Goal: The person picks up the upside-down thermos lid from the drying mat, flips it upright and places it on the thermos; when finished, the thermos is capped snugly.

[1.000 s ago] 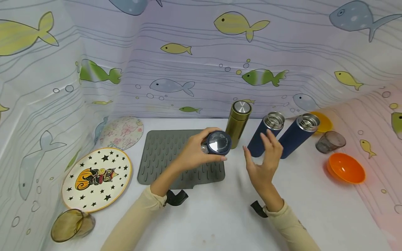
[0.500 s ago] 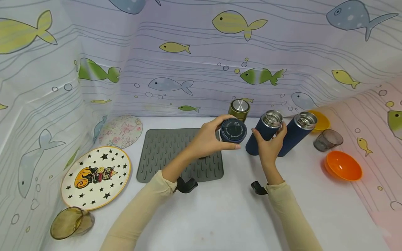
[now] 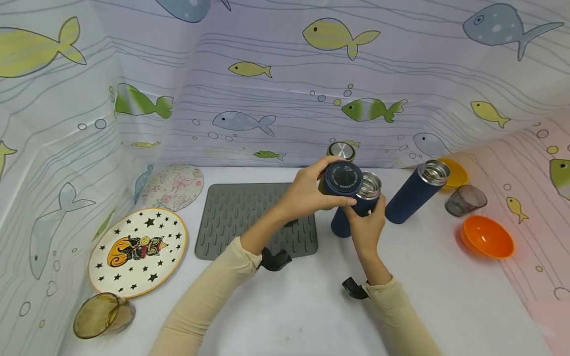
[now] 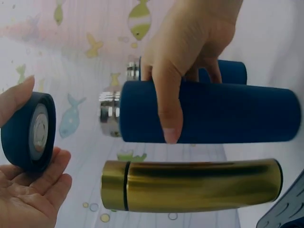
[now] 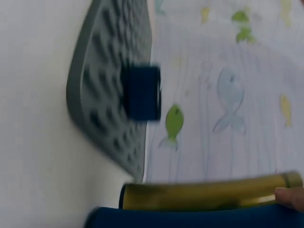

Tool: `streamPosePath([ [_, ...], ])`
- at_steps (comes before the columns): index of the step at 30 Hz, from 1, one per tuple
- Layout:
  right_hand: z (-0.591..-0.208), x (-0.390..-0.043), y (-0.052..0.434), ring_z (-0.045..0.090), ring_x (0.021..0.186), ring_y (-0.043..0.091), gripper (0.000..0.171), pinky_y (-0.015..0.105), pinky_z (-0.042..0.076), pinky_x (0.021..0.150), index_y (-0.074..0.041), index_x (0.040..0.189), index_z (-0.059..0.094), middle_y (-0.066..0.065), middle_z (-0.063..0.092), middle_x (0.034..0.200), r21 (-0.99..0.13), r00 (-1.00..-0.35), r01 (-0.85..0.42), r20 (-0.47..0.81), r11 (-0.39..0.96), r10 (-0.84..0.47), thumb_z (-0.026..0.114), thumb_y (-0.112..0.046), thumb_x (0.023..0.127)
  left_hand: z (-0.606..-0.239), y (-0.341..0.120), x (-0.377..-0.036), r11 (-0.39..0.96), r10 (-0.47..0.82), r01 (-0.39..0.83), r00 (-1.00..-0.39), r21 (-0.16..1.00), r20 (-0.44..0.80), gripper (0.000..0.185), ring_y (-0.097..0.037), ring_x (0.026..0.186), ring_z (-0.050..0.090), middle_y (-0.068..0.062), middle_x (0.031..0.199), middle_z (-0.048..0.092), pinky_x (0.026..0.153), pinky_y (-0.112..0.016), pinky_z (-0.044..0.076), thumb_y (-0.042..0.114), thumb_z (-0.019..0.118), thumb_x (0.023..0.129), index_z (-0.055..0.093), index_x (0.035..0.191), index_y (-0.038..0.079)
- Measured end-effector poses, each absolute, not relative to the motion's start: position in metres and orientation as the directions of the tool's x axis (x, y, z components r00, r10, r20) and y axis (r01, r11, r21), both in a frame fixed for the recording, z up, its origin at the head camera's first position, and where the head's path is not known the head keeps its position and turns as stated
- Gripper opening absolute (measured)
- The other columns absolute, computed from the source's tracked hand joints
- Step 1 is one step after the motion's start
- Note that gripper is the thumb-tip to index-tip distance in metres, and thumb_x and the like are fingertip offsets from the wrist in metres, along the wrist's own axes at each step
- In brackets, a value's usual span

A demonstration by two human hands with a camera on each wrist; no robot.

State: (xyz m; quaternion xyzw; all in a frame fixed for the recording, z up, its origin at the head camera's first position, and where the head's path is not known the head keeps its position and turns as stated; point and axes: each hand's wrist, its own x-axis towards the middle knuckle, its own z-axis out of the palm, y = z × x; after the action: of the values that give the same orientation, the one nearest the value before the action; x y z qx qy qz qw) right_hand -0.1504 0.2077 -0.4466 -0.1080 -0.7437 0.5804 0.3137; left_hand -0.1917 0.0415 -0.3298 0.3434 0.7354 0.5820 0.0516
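Note:
My left hand (image 3: pixel 305 195) holds a dark blue flask lid (image 3: pixel 344 177) by its sides, top facing up. In the left wrist view the lid's (image 4: pixel 40 135) pale inner stopper faces the flask's bare steel neck (image 4: pixel 110 113), with a gap between. My right hand (image 3: pixel 367 225) grips the upper body of that lidless blue thermos flask (image 3: pixel 341 225), its thumb (image 4: pixel 170 114) along the side. Behind the lid stands a gold flask (image 3: pixel 342 150) with its cap on, partly hidden in the head view. A second lidless blue flask (image 3: pixel 409 195) stands to the right.
Another blue lid (image 5: pixel 144 93) lies on the grey ridged mat (image 3: pixel 242 217). At left are a star-patterned plate (image 3: pixel 138 252), a floral disc (image 3: pixel 173 188) and an amber glass (image 3: pixel 104 316). A smoky glass (image 3: pixel 465 200), orange bowl (image 3: pixel 487 236) and yellow bowl (image 3: pixel 456 173) stand right.
My left hand has carried the lid to the right. My right hand reached the nearer blue flask, took hold of it and brought it left, away from the other blue flask.

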Motion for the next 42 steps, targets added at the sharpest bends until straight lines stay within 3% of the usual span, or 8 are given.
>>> streamPosePath([
  [4,-0.445,-0.139,0.195,0.056,0.117,0.014,0.070,0.029,0.053,0.092,-0.005,0.139,0.046,0.006,0.055,0.131,-0.939,-0.806,-0.218,0.327,0.267,0.494,0.083,-0.014,0.081,-0.335,0.047,-0.194,0.075,0.571,0.409,-0.765,0.910,0.297,0.077,-0.016,0.114,0.064,-0.009,0.129,0.063,0.094,-0.029,0.053,0.015,0.087,0.076,0.048,0.142,0.009],
  [12,-0.453,-0.130,0.182,0.056,0.121,0.023,0.070,0.055,0.048,0.098,-0.004,0.138,0.049,0.009,0.057,0.132,-0.916,-0.785,-0.276,0.389,0.290,0.482,0.085,-0.010,0.078,-0.352,0.062,-0.195,0.099,0.564,0.347,-0.792,0.933,0.235,0.075,-0.016,0.108,0.065,-0.008,0.125,0.064,0.091,-0.030,0.054,0.018,0.086,0.077,0.049,0.141,0.014],
  [18,-0.456,-0.129,0.179,0.056,0.122,0.028,0.068,0.064,0.046,0.097,-0.006,0.137,0.050,0.011,0.057,0.133,-0.904,-0.778,-0.276,0.409,0.326,0.477,0.084,-0.010,0.079,-0.363,0.069,-0.192,0.139,0.552,0.331,-0.809,0.933,0.205,0.075,-0.015,0.103,0.066,-0.008,0.122,0.066,0.085,-0.027,0.055,0.021,0.087,0.077,0.049,0.142,0.016],
  [26,-0.454,-0.127,0.178,0.057,0.121,0.033,0.067,0.066,0.045,0.096,-0.005,0.138,0.049,0.015,0.059,0.132,-0.904,-0.774,-0.257,0.404,0.341,0.487,0.082,-0.005,0.079,-0.373,0.073,-0.192,0.170,0.546,0.402,-0.798,0.900,0.254,0.077,-0.015,0.103,0.066,-0.008,0.121,0.067,0.085,-0.025,0.054,0.025,0.088,0.076,0.049,0.142,0.014],
  [32,-0.449,-0.127,0.175,0.056,0.119,0.041,0.066,0.069,0.045,0.094,0.004,0.137,0.048,0.025,0.058,0.130,-0.897,-0.774,-0.265,0.416,0.354,0.477,0.079,0.002,0.079,-0.382,0.073,-0.194,0.095,0.572,0.377,-0.778,0.921,0.260,0.077,-0.018,0.112,0.063,-0.009,0.132,0.061,0.092,-0.027,0.053,0.016,0.084,0.079,0.046,0.145,0.013],
  [38,-0.453,-0.127,0.179,0.058,0.116,0.030,0.063,0.062,0.048,0.093,0.000,0.134,0.050,0.019,0.061,0.126,-0.906,-0.780,-0.251,0.398,0.341,0.484,0.081,0.001,0.079,-0.387,0.081,-0.197,0.071,0.566,0.403,-0.769,0.913,0.296,0.092,-0.020,0.123,0.049,-0.010,0.140,0.041,0.105,-0.028,0.044,0.017,0.085,0.076,0.033,0.152,0.013],
  [42,-0.456,-0.128,0.182,0.057,0.119,0.028,0.065,0.062,0.047,0.095,-0.004,0.136,0.050,0.015,0.062,0.128,-0.901,-0.781,-0.275,0.413,0.335,0.469,0.082,-0.005,0.080,-0.390,0.082,-0.200,-0.072,0.600,0.370,-0.725,0.926,0.336,0.078,-0.026,0.121,0.052,-0.017,0.142,0.044,0.101,-0.028,0.047,0.013,0.074,0.082,0.034,0.148,0.006],
])
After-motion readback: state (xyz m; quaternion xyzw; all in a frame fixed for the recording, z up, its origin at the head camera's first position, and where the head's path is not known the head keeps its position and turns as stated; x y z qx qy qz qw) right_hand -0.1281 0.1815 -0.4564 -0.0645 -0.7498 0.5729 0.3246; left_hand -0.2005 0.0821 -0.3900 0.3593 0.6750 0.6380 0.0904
